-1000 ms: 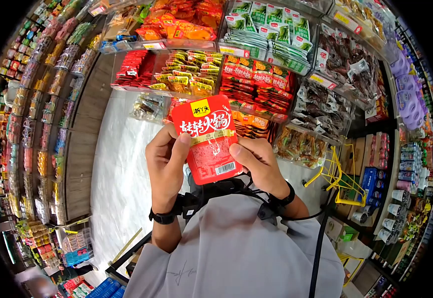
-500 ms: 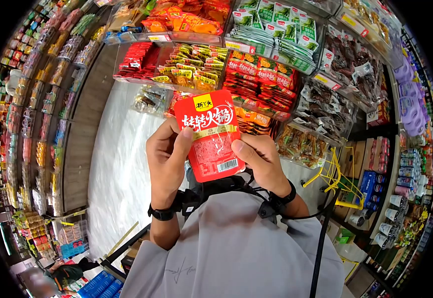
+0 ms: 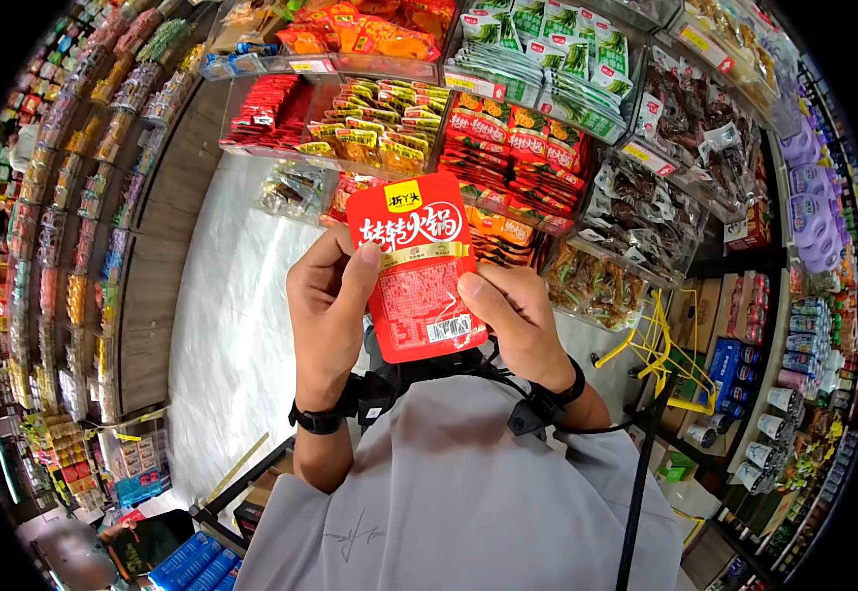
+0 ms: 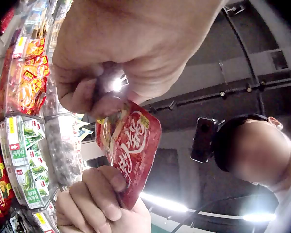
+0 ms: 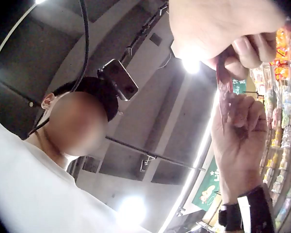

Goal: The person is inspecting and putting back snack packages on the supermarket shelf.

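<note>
A red snack packet (image 3: 419, 266) with rounded corners, a yellow label at its top and a barcode low on its front is held up before the person's chest. On its left edge the left hand (image 3: 330, 300) pinches it, thumb across the front and fingers curled behind. The right hand (image 3: 518, 320) grips the lower right edge the same way. From the left wrist view, the packet (image 4: 136, 150) appears tilted between both hands. Seen from the right wrist, the packet (image 5: 225, 94) is nearly edge-on.
Ahead, clear bins hold red packets (image 3: 518, 148), green-and-white packets (image 3: 557, 54) and dark vacuum packs (image 3: 636, 212). Shelves of snacks (image 3: 84, 227) line the left. A yellow wire rack (image 3: 665, 360) stands at right, near blue drink packs (image 3: 734, 374). Another person (image 3: 143, 542) is at lower left.
Both hands keep their hold on the packet, which has risen slightly in the head view. The person at lower left has come further into view.
</note>
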Demonstrator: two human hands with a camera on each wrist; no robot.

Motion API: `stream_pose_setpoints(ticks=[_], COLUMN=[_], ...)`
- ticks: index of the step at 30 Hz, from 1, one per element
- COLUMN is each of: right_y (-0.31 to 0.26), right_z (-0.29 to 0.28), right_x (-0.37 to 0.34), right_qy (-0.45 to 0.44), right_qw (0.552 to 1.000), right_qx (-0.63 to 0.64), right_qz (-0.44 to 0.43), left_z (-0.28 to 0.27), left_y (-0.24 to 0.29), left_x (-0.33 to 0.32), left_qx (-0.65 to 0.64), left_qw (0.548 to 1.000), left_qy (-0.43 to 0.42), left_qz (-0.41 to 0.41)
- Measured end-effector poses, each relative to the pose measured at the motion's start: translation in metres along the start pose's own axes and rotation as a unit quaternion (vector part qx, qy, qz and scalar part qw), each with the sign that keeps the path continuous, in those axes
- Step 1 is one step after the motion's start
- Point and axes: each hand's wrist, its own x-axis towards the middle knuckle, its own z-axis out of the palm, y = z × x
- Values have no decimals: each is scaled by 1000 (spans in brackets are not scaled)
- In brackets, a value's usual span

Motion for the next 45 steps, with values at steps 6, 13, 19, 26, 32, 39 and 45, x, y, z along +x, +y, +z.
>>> stream_pose_setpoints(ticks=[6,13,19,26,32,39,45], right_y=[2,5,3,4,5,4,9], right_z=[-3,1,7,13,14,18,17], right_x=[-1,0,0,-1,0,-1,0], right_qy=[-9,1,-2,0,-1,18,14], right_qw=[1000,1000,1000,999,999,999,999], right_qx=[-6,-4,2,9,11,15,12], right_qz=[3,20,26,42,37,46,50], left_z=[-4,-5,-7,-14,-13,-15,-18], left_y=[-4,-2,-3,-2,-1,-1,-5], left_x=[0,-1,-5,-8,-8,-7,-6], left_qx=[3,-7,-17,-18,-30,-31,-35], left_qw=[1000,1000,1000,999,999,999,999], left_qy=[-7,-2,18,24,25,13,22], left_qz=[-10,-14,-15,-32,-17,-22,-32])
